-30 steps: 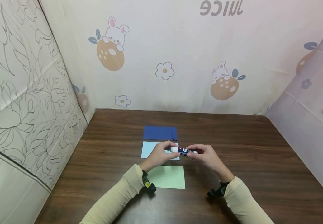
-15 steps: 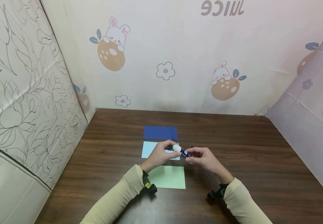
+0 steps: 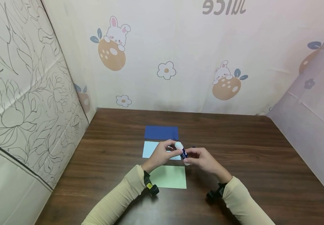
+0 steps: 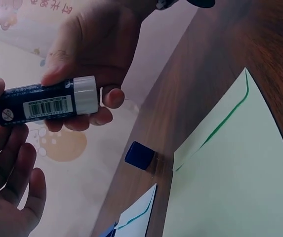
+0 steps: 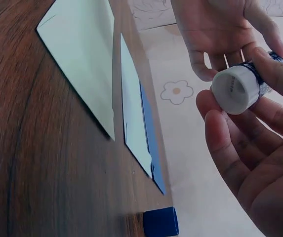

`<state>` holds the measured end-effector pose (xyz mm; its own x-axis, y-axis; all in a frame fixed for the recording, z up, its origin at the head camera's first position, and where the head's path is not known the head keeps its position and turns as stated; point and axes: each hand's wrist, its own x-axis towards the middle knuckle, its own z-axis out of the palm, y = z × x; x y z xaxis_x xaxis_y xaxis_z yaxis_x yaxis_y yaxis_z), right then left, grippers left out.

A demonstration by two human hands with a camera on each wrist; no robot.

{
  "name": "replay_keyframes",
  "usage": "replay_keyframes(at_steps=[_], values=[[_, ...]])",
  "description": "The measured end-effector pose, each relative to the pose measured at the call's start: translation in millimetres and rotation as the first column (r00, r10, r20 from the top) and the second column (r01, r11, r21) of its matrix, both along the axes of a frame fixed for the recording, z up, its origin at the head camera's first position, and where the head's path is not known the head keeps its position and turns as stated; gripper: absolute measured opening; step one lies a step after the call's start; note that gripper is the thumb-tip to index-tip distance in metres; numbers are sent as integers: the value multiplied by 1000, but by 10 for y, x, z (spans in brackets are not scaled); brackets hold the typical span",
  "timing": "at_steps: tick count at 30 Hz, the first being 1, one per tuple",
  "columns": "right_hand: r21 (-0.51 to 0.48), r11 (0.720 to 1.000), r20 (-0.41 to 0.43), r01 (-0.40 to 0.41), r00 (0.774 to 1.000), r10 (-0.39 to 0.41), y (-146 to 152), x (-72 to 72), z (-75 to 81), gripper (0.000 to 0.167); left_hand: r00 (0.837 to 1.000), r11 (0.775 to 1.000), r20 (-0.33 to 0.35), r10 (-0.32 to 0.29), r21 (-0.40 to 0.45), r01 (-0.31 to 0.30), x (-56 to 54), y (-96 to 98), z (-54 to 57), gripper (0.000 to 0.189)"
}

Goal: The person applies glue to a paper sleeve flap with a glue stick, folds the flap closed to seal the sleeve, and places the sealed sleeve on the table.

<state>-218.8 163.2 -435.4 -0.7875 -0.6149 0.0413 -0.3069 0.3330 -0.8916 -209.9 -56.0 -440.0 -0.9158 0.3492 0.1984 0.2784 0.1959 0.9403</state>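
Note:
Both hands hold a dark blue and white glue stick (image 3: 183, 153) above the table, just right of the light blue envelope (image 3: 149, 149). Thumb and fingers of my left hand (image 3: 161, 155) pinch it near its upper white end. Around the lower part, my right hand (image 3: 204, 160) has its thumb and fingers; the white base (image 5: 232, 91) faces the right wrist camera. A barcode shows on the tube in the left wrist view. The dark blue cap (image 4: 139, 155) stands apart on the table, mostly hidden behind the right hand in the head view.
Three envelopes lie in a column on the brown wooden table (image 3: 249, 150): a dark blue one (image 3: 159, 132) farthest back, the light blue one in the middle and a pale green one (image 3: 171, 178) nearest. Patterned cloth walls (image 3: 190, 40) stand behind and at both sides.
The glue stick has turned from nearly level to steeply tilted, its white end now pointing up and away. My right hand has shifted slightly left; the left hand stays nearly in place.

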Motion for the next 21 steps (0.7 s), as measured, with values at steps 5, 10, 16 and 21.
replay_keyframes(at_steps=[5, 10, 16, 21], values=[[-16, 1000, -13, 13, 1000, -13, -21, 12, -15, 29, 999, 1000, -16, -28, 6, 28, -7, 14, -23, 24], [-18, 1000, -21, 26, 999, -26, -17, 9, -14, 29, 999, 998, -2, -49, 25, 49, -35, 21, -63, 24], [-31, 999, -31, 36, 999, -37, -4, 27, -16, 28, 998, 998, 33, -60, 30, 59, -28, 29, -64, 29], [-44, 999, 10, 11, 1000, -10, 5, 27, -38, 29, 998, 999, 47, -39, 37, 37, -4, 34, -43, 28]])
